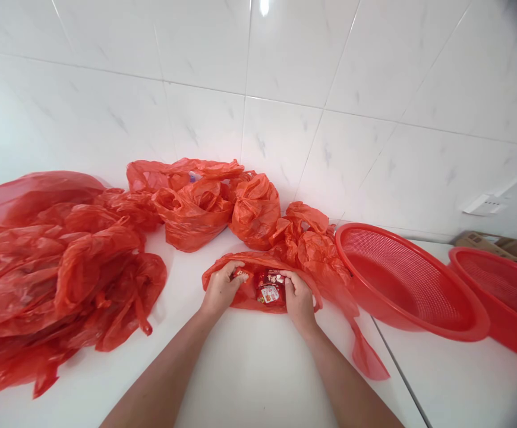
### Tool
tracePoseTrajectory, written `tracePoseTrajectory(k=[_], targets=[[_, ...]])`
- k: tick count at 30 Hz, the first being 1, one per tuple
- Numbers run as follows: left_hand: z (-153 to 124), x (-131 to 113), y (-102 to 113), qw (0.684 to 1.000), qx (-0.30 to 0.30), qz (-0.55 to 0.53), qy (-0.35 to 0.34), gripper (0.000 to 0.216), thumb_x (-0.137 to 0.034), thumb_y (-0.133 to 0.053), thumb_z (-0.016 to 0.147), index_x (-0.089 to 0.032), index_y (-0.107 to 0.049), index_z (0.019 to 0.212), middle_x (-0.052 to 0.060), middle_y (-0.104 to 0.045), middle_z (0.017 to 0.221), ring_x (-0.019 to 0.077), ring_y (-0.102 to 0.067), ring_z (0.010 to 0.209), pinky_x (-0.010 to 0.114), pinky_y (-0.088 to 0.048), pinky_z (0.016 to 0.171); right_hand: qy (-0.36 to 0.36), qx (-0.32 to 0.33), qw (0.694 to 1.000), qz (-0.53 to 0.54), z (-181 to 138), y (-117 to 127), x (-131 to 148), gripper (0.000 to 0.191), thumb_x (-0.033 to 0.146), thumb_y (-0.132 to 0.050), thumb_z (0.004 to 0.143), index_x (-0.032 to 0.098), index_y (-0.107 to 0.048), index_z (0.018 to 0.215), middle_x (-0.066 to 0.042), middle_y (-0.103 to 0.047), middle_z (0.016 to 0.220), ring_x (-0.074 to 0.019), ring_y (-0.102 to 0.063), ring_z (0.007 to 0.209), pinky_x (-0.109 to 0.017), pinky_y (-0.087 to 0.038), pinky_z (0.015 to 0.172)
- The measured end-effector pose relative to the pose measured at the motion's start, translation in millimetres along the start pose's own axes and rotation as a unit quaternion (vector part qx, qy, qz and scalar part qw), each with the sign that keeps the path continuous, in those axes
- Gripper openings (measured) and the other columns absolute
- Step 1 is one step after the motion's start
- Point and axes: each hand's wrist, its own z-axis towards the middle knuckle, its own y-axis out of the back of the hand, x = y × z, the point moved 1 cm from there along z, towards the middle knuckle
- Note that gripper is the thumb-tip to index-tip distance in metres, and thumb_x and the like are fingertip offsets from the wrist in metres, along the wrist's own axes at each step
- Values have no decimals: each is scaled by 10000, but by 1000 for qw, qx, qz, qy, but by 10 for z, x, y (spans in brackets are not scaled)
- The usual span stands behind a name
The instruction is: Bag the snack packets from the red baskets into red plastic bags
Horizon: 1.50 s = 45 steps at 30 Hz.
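Note:
A red plastic bag (258,306) lies on the white table with its mouth spread open. Inside it shows a shiny dark red packet (270,284) with white print and a pale label. My left hand (223,290) reaches over the bag's left side, thumb and index finger closed on something small and orange-red that I cannot make out. At the bag's right side, my right hand (300,300) has its thumb and fingers closed at the right end of the dark red packet. The other fingers of both hands are partly hidden.
Crumpled red bags (62,267) heap up at the left. A filled-looking red bag (196,211) and a knotted one (256,211) stand along the tiled wall. On the right sit a red plastic basket (414,330), a second red basket (503,327) and a cardboard box (499,244).

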Motion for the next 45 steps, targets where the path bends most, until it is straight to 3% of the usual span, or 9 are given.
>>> tracePoseTrajectory(k=[4,13,18,23,27,30,36,40,45], targets=[[0,17,-6,1000,7,-17,4,196,-354,-520,810,-256,-625,943,-55,-623,667,141,-567,615,245,-432,561,-6,-8,1000,-4,3,9,6,305,284,-378,901,206,-645,1024,-57,-701,1048,-206,-636,988,-363,-482,895],[-13,-23,25,997,36,51,-49,147,-331,-486,826,-247,-602,794,-53,-592,644,137,-536,590,246,-402,542,-17,-40,999,11,2,1,-16,317,307,-383,897,204,-652,1031,-70,-695,1073,-215,-623,1015,-387,-464,925],[-5,13,-12,992,53,82,-85,147,-291,-517,820,-267,-648,883,-29,-690,844,179,-626,784,296,-461,690,-29,-47,998,19,3,3,-20,308,309,-386,899,206,-648,1024,-64,-690,1083,-207,-614,1034,-381,-452,945],[31,75,-57,986,49,97,-125,246,-223,-509,832,-252,-662,1022,28,-656,1101,214,-594,1036,358,-469,889,-38,-39,998,23,6,2,-27,300,306,-397,896,206,-648,1026,-57,-689,1080,-201,-614,1028,-376,-451,949],[35,69,-56,975,2,130,-180,262,-200,-512,847,-230,-660,1062,61,-649,1117,236,-565,1068,408,-462,937,-39,-37,998,26,7,6,-17,299,305,-400,894,207,-649,1028,-58,-689,1075,-208,-614,1018,-386,-456,943],[5,33,-66,969,5,131,-211,261,-249,-537,856,-243,-651,1091,62,-653,1112,239,-568,1051,424,-468,935,-28,-22,999,38,-1,14,22,296,301,-402,900,205,-647,1038,-63,-687,1067,-210,-617,1004,-387,-465,930],[-70,-29,-145,966,88,107,-218,800,-341,-747,693,-299,-375,1399,65,-570,1296,276,-488,1199,473,-405,1008,70,54,995,48,-64,-22,178,272,250,-410,911,224,-650,1035,-58,-676,1004,-198,-608,962,-363,-483,883],[-52,-13,-150,966,96,112,-214,560,-302,-695,751,-271,-523,1283,55,-658,1102,246,-571,1052,428,-452,935,94,79,992,31,-95,-80,181,268,218,-442,888,233,-617,1090,-46,-661,991,-185,-603,938,-345,-489,867],[2,-4,-56,972,61,127,-188,362,-321,-661,773,-242,-634,1125,49,-689,1034,237,-616,969,388,-484,878,84,42,996,-2,-51,-98,88,281,211,-434,881,204,-598,1110,-65,-657,989,-200,-600,963,-381,-486,897]])
